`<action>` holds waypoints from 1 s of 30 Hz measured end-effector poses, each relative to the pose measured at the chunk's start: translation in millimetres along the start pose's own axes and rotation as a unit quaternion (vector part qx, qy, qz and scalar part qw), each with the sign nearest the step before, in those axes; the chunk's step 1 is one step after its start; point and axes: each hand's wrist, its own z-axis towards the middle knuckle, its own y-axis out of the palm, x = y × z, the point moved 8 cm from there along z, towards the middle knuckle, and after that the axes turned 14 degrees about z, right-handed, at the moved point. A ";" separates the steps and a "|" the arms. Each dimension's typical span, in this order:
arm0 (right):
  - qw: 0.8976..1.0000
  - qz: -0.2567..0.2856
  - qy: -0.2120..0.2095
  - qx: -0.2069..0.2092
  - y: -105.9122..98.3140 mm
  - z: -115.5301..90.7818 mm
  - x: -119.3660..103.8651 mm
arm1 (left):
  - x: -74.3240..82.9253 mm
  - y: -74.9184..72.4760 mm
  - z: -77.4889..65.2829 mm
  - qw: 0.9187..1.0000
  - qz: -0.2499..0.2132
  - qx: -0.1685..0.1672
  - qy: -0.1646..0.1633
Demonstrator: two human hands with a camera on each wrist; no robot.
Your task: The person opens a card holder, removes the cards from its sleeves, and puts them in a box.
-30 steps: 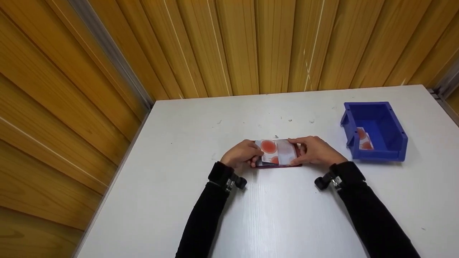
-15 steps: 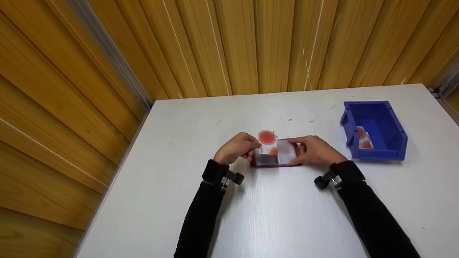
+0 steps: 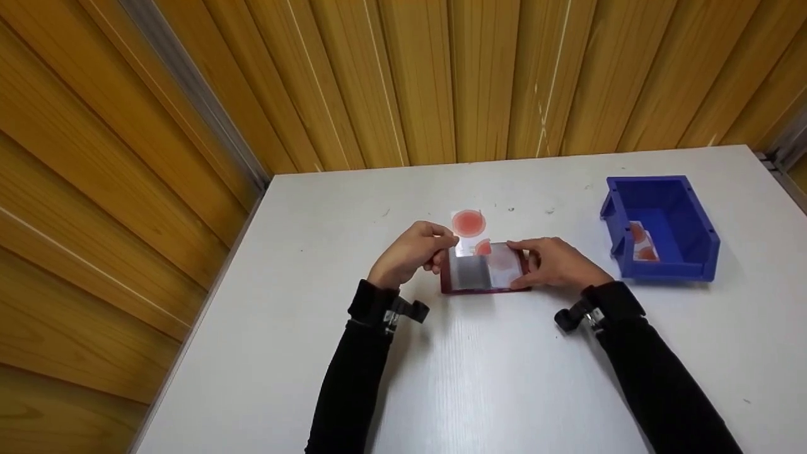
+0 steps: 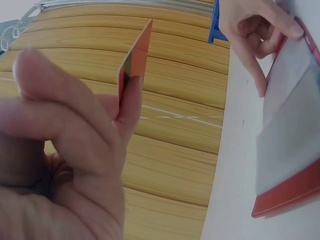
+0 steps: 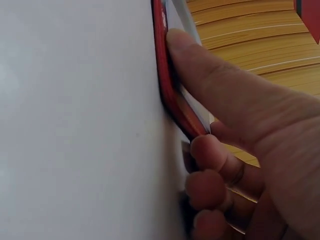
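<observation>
A white card with red circles point(image 3: 468, 224) is pinched between the thumb and fingers of my left hand point(image 3: 410, 255), raised above the back edge of a card holder. In the left wrist view this card point(image 4: 136, 57) shows nearly edge-on. The card holder point(image 3: 471, 274) lies spread on the table, dark red with clear plastic sleeves; a pale sheet fills its right side. My right hand point(image 3: 558, 261) grips its right end, thumb on the near corner and fingers at the far one. In the right wrist view the thumb presses over the holder's red edge point(image 5: 164, 70).
On the right of the white table point(image 3: 315, 328) stands a blue bin point(image 3: 668, 272), its low front facing me. Inside it, at the left wall, lie more red-and-white cards point(image 3: 643, 243). Wood-patterned panels point(image 3: 416, 82) rise behind the table and on the left.
My left hand has drawn the card up and away toward the back, off the holder, uncovering its left sleeve. The right hand has stayed on the holder's right end.
</observation>
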 end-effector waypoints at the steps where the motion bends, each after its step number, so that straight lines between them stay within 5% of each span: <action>1: 1.000 0.008 -0.012 0.006 -0.7 -0.3 -2.9 | -1.2 0.5 0.2 1.000 0.002 0.001 -0.003; 5: 0.993 0.102 -0.043 0.050 -3.9 -0.4 -18.2 | -5.0 1.9 1.8 1.000 0.010 0.008 -0.015; 8: 0.971 0.228 -0.032 0.062 1.7 0.5 -30.9 | -5.8 6.0 4.7 1.000 0.013 0.009 -0.017; 11: 0.939 0.339 0.006 0.054 15.5 -0.5 -42.1 | -6.6 13.9 8.2 1.000 0.010 0.004 -0.020; 13: 0.924 0.378 0.030 0.054 25.7 -2.0 -47.5 | -7.4 21.1 10.4 1.000 0.008 -0.004 -0.023; 17: 0.908 0.406 0.062 0.085 39.9 -2.4 -50.2 | -9.8 36.3 14.3 0.999 0.012 -0.021 -0.031; 23: 0.899 0.409 0.050 0.148 39.6 -1.5 -43.6 | -12.9 46.0 17.5 0.999 0.022 -0.025 -0.040; 30: 0.913 0.367 0.057 0.169 28.9 -2.1 -35.1 | -12.9 45.1 17.9 0.998 0.050 -0.026 -0.022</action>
